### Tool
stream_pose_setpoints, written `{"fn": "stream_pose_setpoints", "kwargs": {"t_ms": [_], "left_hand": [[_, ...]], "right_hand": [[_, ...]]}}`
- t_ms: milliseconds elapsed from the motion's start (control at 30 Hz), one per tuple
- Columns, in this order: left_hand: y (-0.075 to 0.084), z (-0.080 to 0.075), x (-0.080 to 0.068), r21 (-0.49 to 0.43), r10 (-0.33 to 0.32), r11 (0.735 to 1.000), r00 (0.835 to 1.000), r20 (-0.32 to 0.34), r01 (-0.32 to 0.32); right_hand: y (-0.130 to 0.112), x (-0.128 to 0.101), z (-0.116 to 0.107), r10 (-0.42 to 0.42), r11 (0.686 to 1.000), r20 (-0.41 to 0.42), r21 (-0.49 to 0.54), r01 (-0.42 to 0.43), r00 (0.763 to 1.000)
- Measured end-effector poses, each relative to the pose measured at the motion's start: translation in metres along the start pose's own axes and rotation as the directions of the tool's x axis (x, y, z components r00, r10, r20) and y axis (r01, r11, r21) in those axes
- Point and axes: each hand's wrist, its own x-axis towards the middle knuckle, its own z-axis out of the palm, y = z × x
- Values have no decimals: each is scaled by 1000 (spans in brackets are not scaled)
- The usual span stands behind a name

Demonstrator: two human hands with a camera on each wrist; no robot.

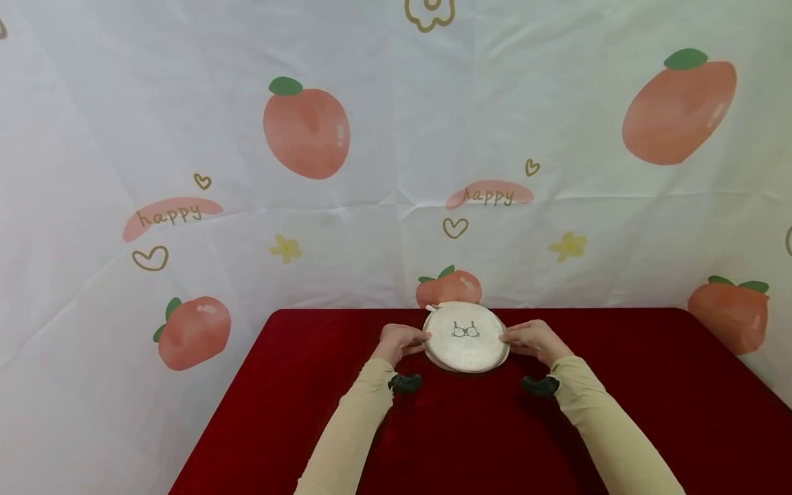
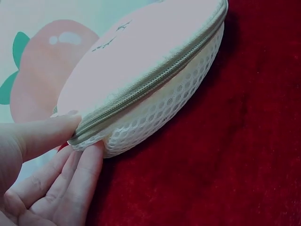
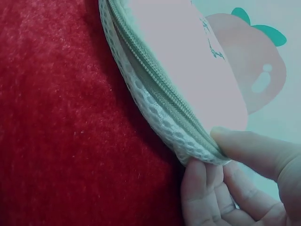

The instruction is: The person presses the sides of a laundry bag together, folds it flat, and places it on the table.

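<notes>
Both arms are stretched forward over the red table [image 1: 650, 385]. The round mesh laundry pouch [image 1: 466, 337] is pinched at its left edge by the left hand [image 1: 401, 342] and at its right edge by the right hand [image 1: 533, 339], thumbs above, fingers beneath. It lies near the table's far edge, white, zipped shut around its rim, a small bra drawing uppermost. Being circular, no long axis is shown.

One round mesh laundry pouch [image 1: 466, 338] lies on one red surface [image 1: 650, 412]. Two hands hold it: the left hand [image 1: 401, 341] and the right hand [image 1: 533, 339].
</notes>
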Motion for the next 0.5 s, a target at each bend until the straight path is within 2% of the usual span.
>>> {"fn": "stream_pose_setpoints", "kwargs": {"t_ms": [133, 333, 500], "left_hand": [[-1, -3, 1, -5, -11, 1000, 999, 48, 11], [-1, -5, 2, -15, -43, 999, 996, 74, 44], [3, -4, 2, -16, -37, 999, 995, 95, 39]], "right_hand": [[3, 0, -3, -18, 1000, 22, 9, 17, 1000], [11, -1, -7, -76, 996, 88, 43, 73, 993], [11, -4, -13, -113, 991, 127, 78, 104, 985]]}}
